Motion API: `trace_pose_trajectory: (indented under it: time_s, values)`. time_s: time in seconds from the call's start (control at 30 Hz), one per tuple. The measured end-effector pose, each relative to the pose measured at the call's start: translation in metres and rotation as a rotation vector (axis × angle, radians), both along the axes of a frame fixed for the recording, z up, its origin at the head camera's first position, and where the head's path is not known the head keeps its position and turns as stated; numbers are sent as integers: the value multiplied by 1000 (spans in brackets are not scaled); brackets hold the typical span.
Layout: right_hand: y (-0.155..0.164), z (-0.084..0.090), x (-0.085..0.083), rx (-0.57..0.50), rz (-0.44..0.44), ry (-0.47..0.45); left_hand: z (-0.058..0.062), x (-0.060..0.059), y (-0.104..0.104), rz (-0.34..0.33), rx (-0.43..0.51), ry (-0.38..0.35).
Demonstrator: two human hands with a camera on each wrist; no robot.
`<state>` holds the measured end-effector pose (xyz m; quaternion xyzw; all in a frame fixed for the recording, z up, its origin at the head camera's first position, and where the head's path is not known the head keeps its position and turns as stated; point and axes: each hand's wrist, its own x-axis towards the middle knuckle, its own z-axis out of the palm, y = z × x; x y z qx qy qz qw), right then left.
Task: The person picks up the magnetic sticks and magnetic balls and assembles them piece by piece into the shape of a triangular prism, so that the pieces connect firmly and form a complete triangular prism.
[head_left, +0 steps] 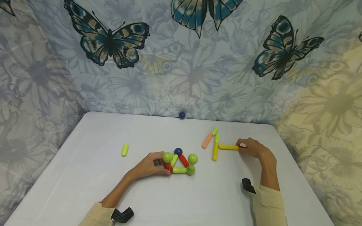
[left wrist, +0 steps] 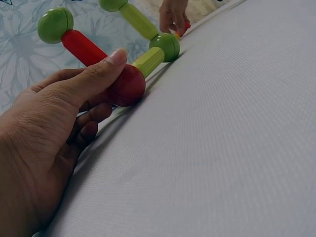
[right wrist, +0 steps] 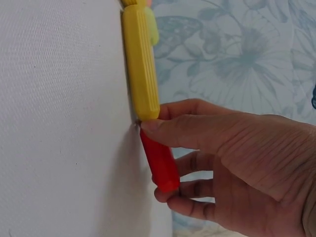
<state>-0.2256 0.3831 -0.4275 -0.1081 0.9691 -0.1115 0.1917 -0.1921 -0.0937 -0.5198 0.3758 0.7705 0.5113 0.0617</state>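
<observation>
My left hand (head_left: 150, 164) grips the left corner of a ball-and-rod toy structure. Its thumb lies where a red ball (left wrist: 127, 86) meets an upright red rod (left wrist: 83, 47) topped by a green ball (head_left: 167, 157). A lime rod (head_left: 179, 170) joins this corner to another green ball (head_left: 191, 170), which bears a second upright. Behind, a dark blue ball (head_left: 178, 151) links a lime rod and a red one. At the right, my right hand (head_left: 253, 147) pinches a loose red rod (right wrist: 160, 160) between thumb and fingers, one end against a yellow rod (right wrist: 140, 64).
That yellow rod points at another yellow rod (head_left: 215, 153) lying crosswise. Near it lie an orange rod (head_left: 207, 141) and short lime rods (head_left: 215, 131). A lone lime rod (head_left: 124, 150) lies left, and a blue ball (head_left: 182, 115) sits at the white table's back edge.
</observation>
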Motion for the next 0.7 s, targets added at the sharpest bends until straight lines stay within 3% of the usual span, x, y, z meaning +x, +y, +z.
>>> trace_pose_trajectory:
  time_s: [0.3, 0.43, 0.57, 0.7]
  values:
    - [2, 0, 3, -37, 33, 91, -2, 0, 1, -9, 12, -12]
    - [-3, 4, 6, -101, 25, 132, -3, -1, 1, -13, 16, -6]
    - [-25, 20, 8, -237, 23, 209, -3, 0, 1, -13, 13, -4]
    - [-68, 44, 15, -364, 86, 308, -1, 2, 1, -4, 6, -11]
